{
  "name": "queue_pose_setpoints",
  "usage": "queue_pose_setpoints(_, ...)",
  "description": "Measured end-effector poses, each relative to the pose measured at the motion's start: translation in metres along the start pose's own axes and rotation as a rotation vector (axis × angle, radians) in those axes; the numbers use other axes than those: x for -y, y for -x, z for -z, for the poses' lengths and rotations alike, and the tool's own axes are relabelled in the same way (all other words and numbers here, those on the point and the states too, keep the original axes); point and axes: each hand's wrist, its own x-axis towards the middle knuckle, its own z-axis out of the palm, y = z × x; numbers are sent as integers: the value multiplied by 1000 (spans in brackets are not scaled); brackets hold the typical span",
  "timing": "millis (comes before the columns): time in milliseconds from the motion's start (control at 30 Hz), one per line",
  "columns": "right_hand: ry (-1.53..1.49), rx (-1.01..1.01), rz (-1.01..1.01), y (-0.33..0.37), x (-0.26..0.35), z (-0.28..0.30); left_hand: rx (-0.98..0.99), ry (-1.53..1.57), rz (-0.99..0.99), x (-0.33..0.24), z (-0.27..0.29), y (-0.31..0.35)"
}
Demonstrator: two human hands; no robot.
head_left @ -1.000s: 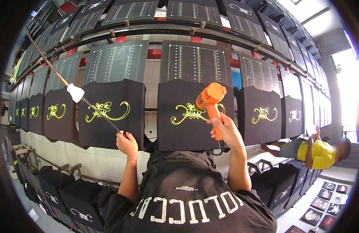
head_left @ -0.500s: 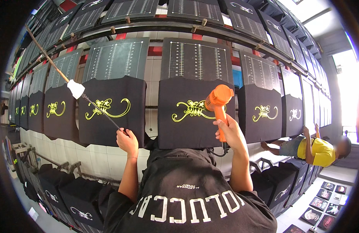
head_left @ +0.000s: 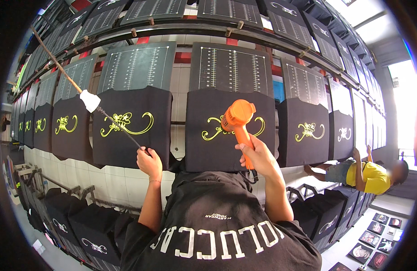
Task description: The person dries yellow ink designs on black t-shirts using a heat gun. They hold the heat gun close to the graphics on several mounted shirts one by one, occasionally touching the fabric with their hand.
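Observation:
My right hand (head_left: 258, 158) is wrapped round the handle of an orange heat gun (head_left: 241, 112). The gun hovers over a black shirt (head_left: 231, 156) with a yellow-green line print, covering the middle of that print. Between the fingers of my left hand (head_left: 149, 163) is a black power cord (head_left: 121, 128). The cord slants up and left to a white plug connector (head_left: 89, 101), from which a brown cable (head_left: 55, 60) runs on toward the upper left. Beneath the cord lies another black shirt (head_left: 127, 153) with the same yellow-green print.
Dark printing boards (head_left: 228, 67) with white ruler marks carry the shirts in a long row. Behind them runs a dark rail (head_left: 181, 28) with another row beyond. A person in a yellow shirt (head_left: 375, 177) stands at the right. More black shirts (head_left: 93, 226) lie on boards at lower left.
The heat gun in my right hand has moved left across the print, uncovering the print's right end. My left hand still holds the cord and has hardly shifted.

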Motion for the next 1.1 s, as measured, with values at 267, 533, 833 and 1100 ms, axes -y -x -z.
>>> queue_pose_setpoints(267,41,38,-12,8,-1,1,-25,-29,-6,-2,-1,0)
queue_pose_setpoints(533,-15,-83,78,-14,3,-4,9,-15,19,-2,1,0)
queue_pose_setpoints(833,-3,-17,-27,8,-11,8,1,-1,23,-5,2,-1)
queue_pose_setpoints(1100,-60,-161,58,1,-9,9,14,-4,22,-5,3,-2)
